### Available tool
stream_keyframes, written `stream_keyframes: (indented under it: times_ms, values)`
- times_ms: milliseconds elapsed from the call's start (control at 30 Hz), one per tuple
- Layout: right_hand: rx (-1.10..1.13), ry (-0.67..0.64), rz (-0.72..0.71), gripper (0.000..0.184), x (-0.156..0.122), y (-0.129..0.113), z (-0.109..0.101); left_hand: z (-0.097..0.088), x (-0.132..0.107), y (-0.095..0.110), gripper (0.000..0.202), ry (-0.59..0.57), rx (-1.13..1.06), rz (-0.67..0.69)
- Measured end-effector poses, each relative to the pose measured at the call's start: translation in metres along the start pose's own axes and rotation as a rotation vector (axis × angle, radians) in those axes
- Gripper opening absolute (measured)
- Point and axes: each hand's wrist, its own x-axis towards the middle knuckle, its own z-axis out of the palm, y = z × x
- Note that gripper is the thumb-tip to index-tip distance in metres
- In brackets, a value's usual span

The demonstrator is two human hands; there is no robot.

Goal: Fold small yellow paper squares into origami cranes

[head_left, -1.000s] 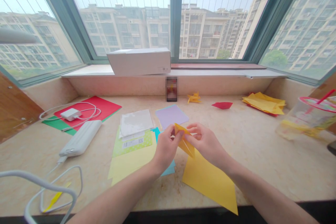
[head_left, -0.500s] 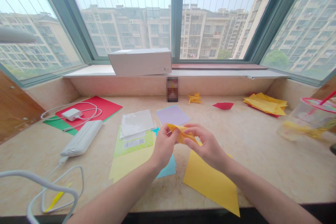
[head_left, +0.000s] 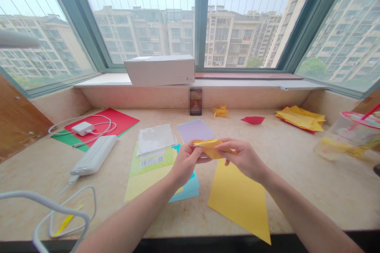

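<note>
Between both hands, above the countertop, is a folded piece of yellow paper [head_left: 211, 149]. My left hand [head_left: 190, 159] pinches its left end, thumb on the near side. At the right end, my right hand [head_left: 242, 157] grips it, thumb and fingers pressed together. Below my right hand lies a flat yellow sheet [head_left: 239, 201], its near corner over the counter's front edge. Light blue paper [head_left: 190, 190] and pale yellow paper [head_left: 145, 185] lie under and beside my left wrist. A lilac sheet [head_left: 194, 129] rests just beyond my hands.
A white power bank [head_left: 94, 155] with cables lies left, near red paper [head_left: 124, 119]. At the back stand a phone-like object [head_left: 196, 101] and a yellow origami figure [head_left: 221, 111]. A red folded paper [head_left: 253, 120], yellow folded papers [head_left: 301, 118] and a plastic cup [head_left: 344, 136] are right.
The folded yellow paper has been turned and now looks flatter and more level. My right hand has shifted slightly right and its fingers have closed further on the paper.
</note>
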Motion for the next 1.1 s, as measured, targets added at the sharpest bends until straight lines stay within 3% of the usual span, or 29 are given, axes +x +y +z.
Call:
stream_keyframes:
  times_ms: [167, 300, 467, 667, 800, 867, 933, 1100]
  values:
    - [-0.043, -0.062, -0.060, 0.020, -0.002, -0.008, 0.002, -0.003, 0.000, -0.006, 0.036, -0.009, -0.038, -0.011]
    - [-0.040, -0.011, -0.070, 0.019, 0.000, -0.004, 0.002, -0.004, -0.001, -0.005, 0.035, -0.021, 0.024, 0.049]
    - [-0.100, 0.023, -0.124, 0.015, 0.001, 0.000, -0.002, -0.001, -0.006, 0.001, 0.047, -0.026, 0.239, 0.199]
    - [-0.185, -0.016, -0.258, 0.016, -0.002, -0.002, -0.004, 0.000, -0.007, 0.003, 0.030, 0.044, 0.555, 0.244]
    - [-0.097, 0.094, -0.129, 0.009, -0.003, -0.003, -0.001, -0.001, -0.008, 0.003, 0.029, 0.070, 0.594, 0.336]
    - [-0.123, 0.104, -0.055, 0.025, -0.003, -0.004, 0.000, -0.001, -0.009, 0.001, 0.025, 0.081, 0.664, 0.377]
    - [-0.171, 0.084, -0.017, 0.029, -0.002, -0.005, 0.000, 0.000, -0.009, 0.000, 0.022, 0.082, 0.744, 0.405]
    - [-0.124, 0.129, 0.041, 0.020, -0.001, -0.001, -0.001, 0.002, -0.011, -0.001, 0.029, -0.013, 0.745, 0.363]
